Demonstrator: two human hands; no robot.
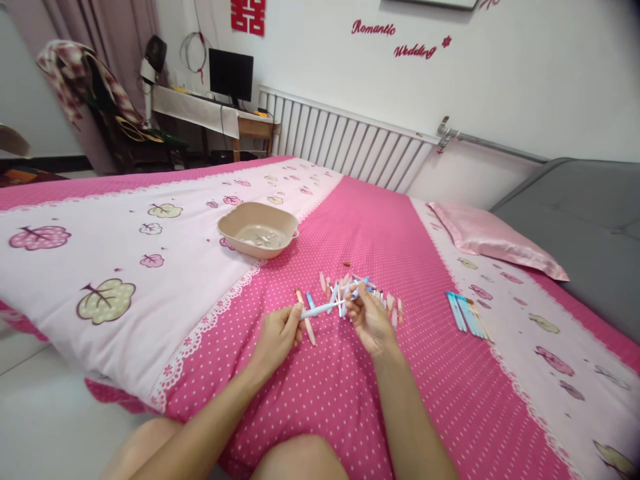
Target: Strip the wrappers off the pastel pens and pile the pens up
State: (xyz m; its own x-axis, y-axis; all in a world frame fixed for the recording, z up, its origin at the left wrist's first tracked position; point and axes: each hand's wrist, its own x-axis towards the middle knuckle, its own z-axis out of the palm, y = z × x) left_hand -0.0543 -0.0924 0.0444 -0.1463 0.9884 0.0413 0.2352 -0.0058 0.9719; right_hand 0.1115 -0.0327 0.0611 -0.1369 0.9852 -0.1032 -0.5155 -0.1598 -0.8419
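Note:
My left hand (280,333) pinches one end of a thin pale blue-and-white stick (320,309) over a pink dotted bedspread. My right hand (367,319) is closed on the stick's other end, and a few more sticks fan out of its fingers. Just beyond my hands lies a loose heap of pink, white and blue sticks (373,293). One peach stick (306,319) lies under my left fingers. A neat row of blue sticks (467,315) rests to the right on the bed.
A beige bowl (235,225) holding small pale scraps sits on the bed at centre left. A pink pillow (493,240) and a grey sofa (585,227) are at the right. Behind stand a white radiator (345,140) and a desk with a monitor (231,75). My knees show at the bottom.

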